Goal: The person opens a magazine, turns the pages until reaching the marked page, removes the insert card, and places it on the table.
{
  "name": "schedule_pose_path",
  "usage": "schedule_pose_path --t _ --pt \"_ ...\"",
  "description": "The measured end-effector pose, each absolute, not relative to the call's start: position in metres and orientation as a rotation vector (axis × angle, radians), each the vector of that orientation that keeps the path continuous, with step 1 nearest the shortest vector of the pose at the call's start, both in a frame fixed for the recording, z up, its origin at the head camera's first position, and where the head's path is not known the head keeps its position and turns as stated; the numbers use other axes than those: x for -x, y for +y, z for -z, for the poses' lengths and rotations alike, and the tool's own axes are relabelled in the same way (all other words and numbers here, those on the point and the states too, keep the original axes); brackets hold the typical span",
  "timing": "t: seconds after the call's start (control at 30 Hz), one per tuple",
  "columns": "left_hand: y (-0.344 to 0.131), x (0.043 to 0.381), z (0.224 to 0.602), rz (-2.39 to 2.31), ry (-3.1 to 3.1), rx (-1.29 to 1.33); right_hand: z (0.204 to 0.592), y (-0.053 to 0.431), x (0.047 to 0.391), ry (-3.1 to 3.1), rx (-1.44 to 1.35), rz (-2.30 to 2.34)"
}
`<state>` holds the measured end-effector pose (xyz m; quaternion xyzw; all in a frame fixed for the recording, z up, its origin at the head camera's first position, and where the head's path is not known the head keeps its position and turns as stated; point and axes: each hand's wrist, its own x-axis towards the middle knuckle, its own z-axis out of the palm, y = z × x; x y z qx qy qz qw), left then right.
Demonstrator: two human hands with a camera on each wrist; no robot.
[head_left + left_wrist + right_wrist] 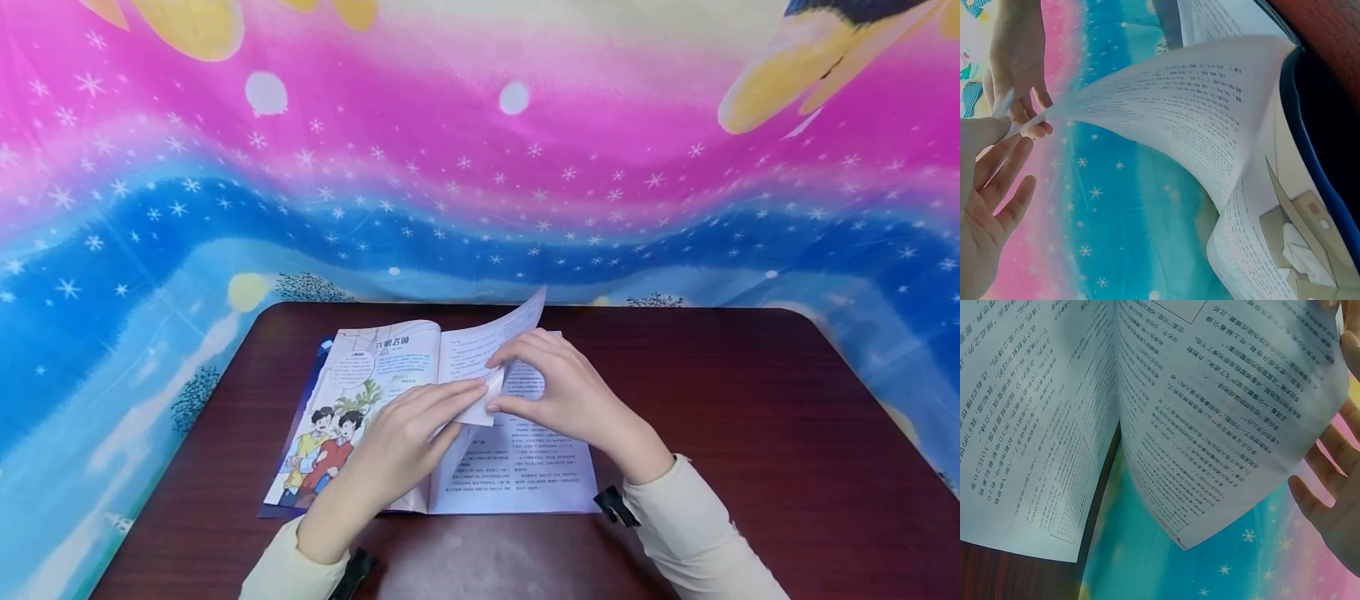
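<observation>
Pinching the lifted page (pixel 478 343) near its edge, left hand (pixel 418 423) and right hand (pixel 564 385) presumably hold it clear of the open magazine (pixel 528 483) beneath.

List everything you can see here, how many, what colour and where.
Table: one, dark reddish-brown, lower middle of the head view
Backdrop: one, mainly pink and blue, behind the table
Magazine: one, white pages with dark print, open on the table
Cover edge: one, blue-purple, along the magazine's left side
Cartoon figures: two, yellow and red tops, printed on the magazine's left side
Raised page: one, white, above the magazine
Fittings: two, black, one near each wrist
Sleeves: two, cream, on the forearms
Left grip: one, bare, pinching the raised page
Right grip: one, bare, pinching the raised page
</observation>
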<state>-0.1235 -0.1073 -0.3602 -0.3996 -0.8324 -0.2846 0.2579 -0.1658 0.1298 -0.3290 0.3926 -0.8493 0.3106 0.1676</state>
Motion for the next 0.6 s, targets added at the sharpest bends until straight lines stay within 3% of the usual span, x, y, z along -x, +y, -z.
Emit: schedule_pose_path --t 0.6 --pt "-0.137 0.115 0.382 0.748 -2.344 0.924 0.336 0.146 0.150 -2.541 -0.972 -0.894"
